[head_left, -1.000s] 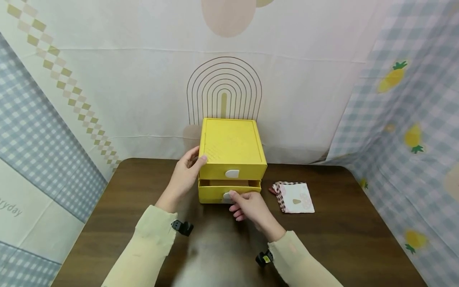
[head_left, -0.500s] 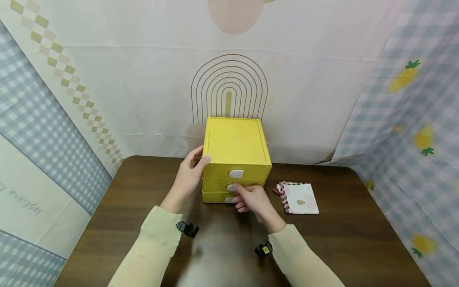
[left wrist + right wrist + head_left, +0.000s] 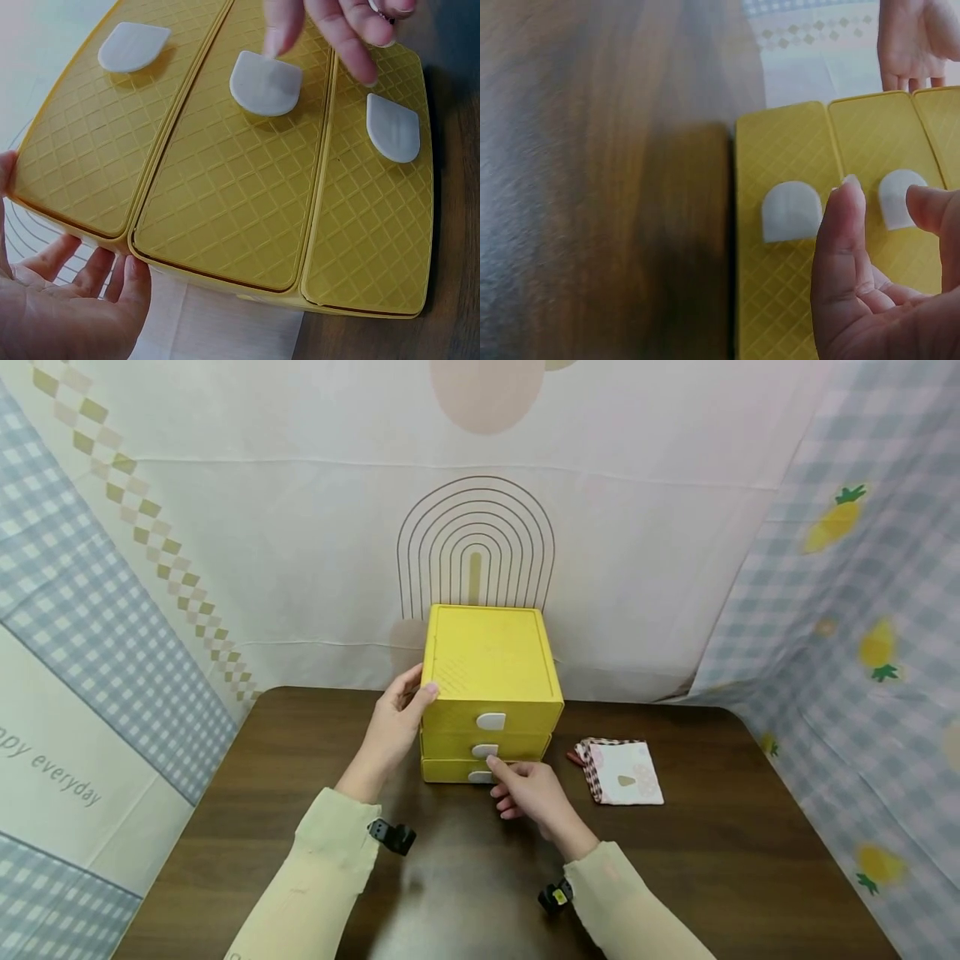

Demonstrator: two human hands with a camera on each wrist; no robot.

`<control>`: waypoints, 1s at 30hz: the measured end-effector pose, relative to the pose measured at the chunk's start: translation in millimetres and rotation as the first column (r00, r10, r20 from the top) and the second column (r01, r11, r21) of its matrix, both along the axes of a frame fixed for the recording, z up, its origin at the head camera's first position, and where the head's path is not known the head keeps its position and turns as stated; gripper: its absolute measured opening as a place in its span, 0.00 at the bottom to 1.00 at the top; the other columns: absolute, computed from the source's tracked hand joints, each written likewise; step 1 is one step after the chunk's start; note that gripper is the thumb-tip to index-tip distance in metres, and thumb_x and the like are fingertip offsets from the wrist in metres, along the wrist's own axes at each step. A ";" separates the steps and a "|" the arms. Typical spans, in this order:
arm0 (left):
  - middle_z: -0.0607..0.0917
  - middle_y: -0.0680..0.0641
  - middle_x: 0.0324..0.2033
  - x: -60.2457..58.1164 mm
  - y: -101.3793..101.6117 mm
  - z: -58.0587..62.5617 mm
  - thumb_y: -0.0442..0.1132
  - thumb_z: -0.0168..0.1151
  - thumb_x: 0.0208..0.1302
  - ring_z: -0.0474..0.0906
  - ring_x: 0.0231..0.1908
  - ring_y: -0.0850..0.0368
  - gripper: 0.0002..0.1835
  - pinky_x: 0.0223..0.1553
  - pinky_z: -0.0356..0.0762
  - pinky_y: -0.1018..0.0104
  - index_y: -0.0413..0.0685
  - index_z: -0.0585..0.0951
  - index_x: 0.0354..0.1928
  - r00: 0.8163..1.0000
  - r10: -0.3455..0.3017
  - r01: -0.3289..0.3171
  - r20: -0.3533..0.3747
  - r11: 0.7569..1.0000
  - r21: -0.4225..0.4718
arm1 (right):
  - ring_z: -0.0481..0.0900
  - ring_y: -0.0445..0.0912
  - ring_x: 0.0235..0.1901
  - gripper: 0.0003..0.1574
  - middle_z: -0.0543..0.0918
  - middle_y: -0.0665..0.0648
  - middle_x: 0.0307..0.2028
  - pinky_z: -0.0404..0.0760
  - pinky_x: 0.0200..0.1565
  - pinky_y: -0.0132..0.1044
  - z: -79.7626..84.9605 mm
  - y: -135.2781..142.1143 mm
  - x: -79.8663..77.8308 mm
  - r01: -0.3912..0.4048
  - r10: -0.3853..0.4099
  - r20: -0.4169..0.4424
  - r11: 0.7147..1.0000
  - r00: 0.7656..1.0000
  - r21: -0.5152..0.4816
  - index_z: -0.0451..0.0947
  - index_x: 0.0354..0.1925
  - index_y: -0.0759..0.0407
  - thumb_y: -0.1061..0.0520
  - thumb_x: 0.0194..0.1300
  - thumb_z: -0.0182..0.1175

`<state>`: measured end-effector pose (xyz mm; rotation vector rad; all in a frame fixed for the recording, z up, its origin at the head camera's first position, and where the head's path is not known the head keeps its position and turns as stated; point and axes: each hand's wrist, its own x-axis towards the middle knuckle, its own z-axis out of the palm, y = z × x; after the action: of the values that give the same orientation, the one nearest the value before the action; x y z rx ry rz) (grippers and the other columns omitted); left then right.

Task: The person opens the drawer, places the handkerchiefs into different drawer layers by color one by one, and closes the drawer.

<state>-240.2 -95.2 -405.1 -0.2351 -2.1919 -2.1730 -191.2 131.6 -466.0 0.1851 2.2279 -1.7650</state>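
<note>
A yellow cabinet (image 3: 491, 652) with three drawers stands at the back of the table, all its drawers pushed in. Each drawer front carries a white rounded handle. My left hand (image 3: 390, 722) holds the cabinet's left side, thumb on the top edge and fingers along the side wall. In front of the cabinet is my right hand (image 3: 536, 793), its thumb tip at the middle handle (image 3: 264, 90). Seen from the right wrist, the thumb and index finger (image 3: 844, 225) stand apart, with nothing pinched between them.
To the right of the cabinet lies a folded cloth (image 3: 626, 774), white with a checked edge. The dark wooden table (image 3: 442, 877) reaches toward me. Behind it hangs a white patterned curtain (image 3: 322, 552), with checked fabric at both sides.
The middle drawer has slid back into the cabinet under my right hand, uncovering the bottom drawer's front. The right hand has since drawn slightly back; the left keeps its hold.
</note>
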 end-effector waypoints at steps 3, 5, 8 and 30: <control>0.70 0.49 0.64 -0.2 -1.1 0.3 0.51 0.58 0.70 0.67 0.60 0.54 0.30 0.61 0.66 0.57 0.55 0.65 0.71 1.000 -0.011 0.011 0.007 1.000 0.012 | 0.81 0.46 0.22 0.42 0.84 0.63 0.31 0.84 0.27 0.40 -6.0 1.1 0.1 -0.009 0.009 0.006 1.000 1.000 0.010 0.80 0.45 0.72 0.32 0.61 0.61; 0.69 0.47 0.65 -0.5 -1.9 0.8 0.49 0.57 0.71 0.66 0.61 0.53 0.31 0.62 0.65 0.57 0.52 0.63 0.72 1.000 -0.020 0.020 0.012 1.000 0.011 | 0.81 0.46 0.22 0.42 0.84 0.63 0.31 0.84 0.27 0.40 -10.8 2.0 -0.4 -0.017 0.017 0.012 1.000 1.000 0.013 0.80 0.45 0.73 0.32 0.61 0.61; 0.68 0.46 0.66 0.0 -2.6 2.2 0.47 0.56 0.72 0.66 0.62 0.51 0.31 0.62 0.65 0.56 0.49 0.61 0.72 1.000 -0.027 0.027 0.015 1.000 0.004 | 0.81 0.46 0.22 0.42 0.84 0.61 0.30 0.84 0.27 0.40 -16.9 3.1 -1.4 -0.026 0.026 0.020 1.000 0.999 0.014 0.80 0.46 0.72 0.32 0.62 0.61; 0.72 0.51 0.62 0.7 1.2 -5.7 0.56 0.60 0.66 0.68 0.58 0.54 0.32 0.60 0.66 0.57 0.56 0.67 0.70 1.000 0.016 -0.015 -0.012 0.999 0.039 | 0.80 0.44 0.22 0.36 0.84 0.61 0.31 0.84 0.28 0.39 -36.4 -6.8 -7.6 0.002 0.002 0.081 0.999 0.997 -0.049 0.77 0.50 0.73 0.39 0.69 0.56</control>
<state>-239.5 -94.0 -410.8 -0.2283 -2.1360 -2.1977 -198.9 124.7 -502.4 0.2416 2.1264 -1.7777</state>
